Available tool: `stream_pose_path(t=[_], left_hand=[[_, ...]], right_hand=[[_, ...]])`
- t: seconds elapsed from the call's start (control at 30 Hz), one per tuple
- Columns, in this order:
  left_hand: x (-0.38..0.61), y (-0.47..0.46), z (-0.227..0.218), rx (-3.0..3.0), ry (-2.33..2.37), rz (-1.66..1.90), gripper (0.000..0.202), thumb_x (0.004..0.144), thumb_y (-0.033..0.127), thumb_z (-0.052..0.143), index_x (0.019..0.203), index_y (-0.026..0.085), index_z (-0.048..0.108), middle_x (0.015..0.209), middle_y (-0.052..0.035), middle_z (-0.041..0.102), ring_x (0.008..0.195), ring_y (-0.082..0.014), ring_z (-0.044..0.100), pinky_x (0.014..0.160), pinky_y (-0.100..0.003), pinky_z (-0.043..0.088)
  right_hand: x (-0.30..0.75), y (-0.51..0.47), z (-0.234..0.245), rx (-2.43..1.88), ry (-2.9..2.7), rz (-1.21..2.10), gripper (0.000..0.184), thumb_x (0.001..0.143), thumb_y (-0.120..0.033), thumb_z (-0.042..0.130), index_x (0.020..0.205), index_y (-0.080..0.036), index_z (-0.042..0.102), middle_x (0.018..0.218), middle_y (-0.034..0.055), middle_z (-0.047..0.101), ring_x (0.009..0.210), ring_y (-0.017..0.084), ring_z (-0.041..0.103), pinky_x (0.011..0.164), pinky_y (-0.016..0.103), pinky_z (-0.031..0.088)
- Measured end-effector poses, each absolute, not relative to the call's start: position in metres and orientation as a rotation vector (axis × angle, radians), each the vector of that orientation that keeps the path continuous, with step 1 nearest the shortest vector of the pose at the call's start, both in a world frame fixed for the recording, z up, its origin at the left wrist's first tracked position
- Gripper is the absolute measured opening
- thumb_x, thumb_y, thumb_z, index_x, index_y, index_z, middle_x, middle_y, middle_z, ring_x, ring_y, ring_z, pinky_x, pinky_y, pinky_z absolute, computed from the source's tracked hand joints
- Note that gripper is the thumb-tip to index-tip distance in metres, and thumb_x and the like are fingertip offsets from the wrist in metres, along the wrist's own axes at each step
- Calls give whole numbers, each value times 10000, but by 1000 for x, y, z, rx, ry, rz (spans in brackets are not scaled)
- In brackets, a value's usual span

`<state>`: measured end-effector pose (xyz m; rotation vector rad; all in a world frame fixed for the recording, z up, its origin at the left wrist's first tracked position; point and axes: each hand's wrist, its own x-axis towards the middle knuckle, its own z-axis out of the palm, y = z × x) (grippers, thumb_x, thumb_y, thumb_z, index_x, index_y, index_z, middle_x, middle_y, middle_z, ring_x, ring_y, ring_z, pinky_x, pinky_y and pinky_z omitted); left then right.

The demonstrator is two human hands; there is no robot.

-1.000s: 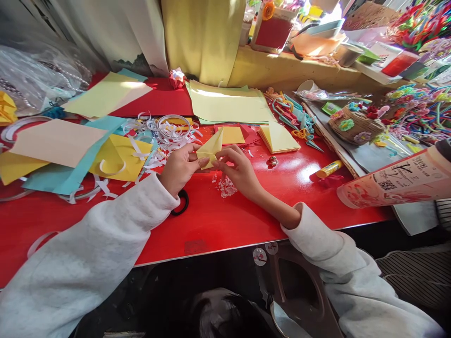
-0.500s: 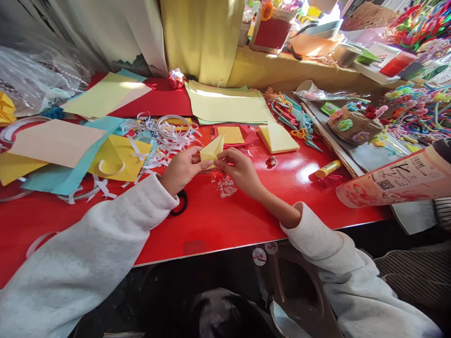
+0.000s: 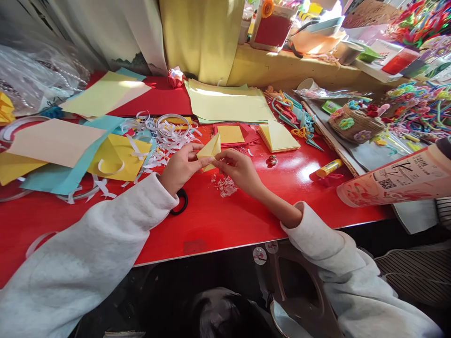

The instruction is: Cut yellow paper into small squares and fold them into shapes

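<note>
A small piece of folded yellow paper [image 3: 210,149] is held up between my two hands, above the red table [image 3: 225,225]. One pointed flap of it stands upward. My left hand [image 3: 181,168] pinches its left side, thumb in front and fingers behind. At the lower right edge, the thumb and fingertips of my right hand [image 3: 239,170] are closed on the paper. Under the hands lies a little heap of clear scraps [image 3: 226,187]. By my left wrist is a black ring-shaped handle [image 3: 180,203], partly hidden by the sleeve.
Loose coloured sheets [image 3: 58,141] and white paper strips [image 3: 162,155] cover the left side. A stack of yellow squares [image 3: 279,137], scissors [image 3: 308,134], a yellow glue stick [image 3: 329,168] and a tilted drink cup [image 3: 391,180] are to the right. Large pale sheets [image 3: 229,103] lie behind.
The folded paper has tilted and shifted slightly left, its upright flap now leaning a little differently. Both hands keep their pinch and have barely moved.
</note>
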<state>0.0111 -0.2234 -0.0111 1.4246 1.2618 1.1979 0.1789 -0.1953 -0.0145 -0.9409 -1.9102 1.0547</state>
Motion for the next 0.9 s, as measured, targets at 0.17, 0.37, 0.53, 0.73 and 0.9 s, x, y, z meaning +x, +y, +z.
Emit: stream_pose_path(t=[0.17,0.37,0.53,0.73,0.9], left_hand=[[9,-223,-9,1818,1424,1186,237,743,344,633,933,203,618,961,-21,633,901,-171,570,795,-278,435],[9,-223,-14,1641,1389,1285,196,739,358,633,797,174,600,713,6,602,660,-133,555,636,-252,450],[11,-224,-15,1620,1343,1323,152,738,306,641,783,172,584,752,3,598,698,-123,566,652,-237,459],[15,-220,-16,1383,1258,1351,480,609,322,751,963,199,450,734,28,577,673,-136,606,605,-246,484],[13,-219,-18,1298,1259,1177,494,584,392,766,953,152,541,801,-26,655,728,-185,633,647,-295,510]], right_hand=[[181,-195,-12,-924,-1963,1046,216,809,-373,588,803,-157,582,754,5,552,607,78,480,567,216,400],[180,-195,-12,-885,-1705,1296,458,718,-379,689,1083,-211,469,873,9,581,720,98,575,627,214,490],[178,-194,-10,-824,-1620,1661,331,714,-404,679,890,-153,555,834,28,630,728,121,615,669,256,549],[179,-195,-10,-876,-1654,1571,357,682,-415,706,871,-155,553,737,9,646,659,128,631,606,249,535],[179,-196,-15,-970,-1801,1393,403,701,-454,680,946,-170,533,633,-29,634,603,129,635,587,236,500]])
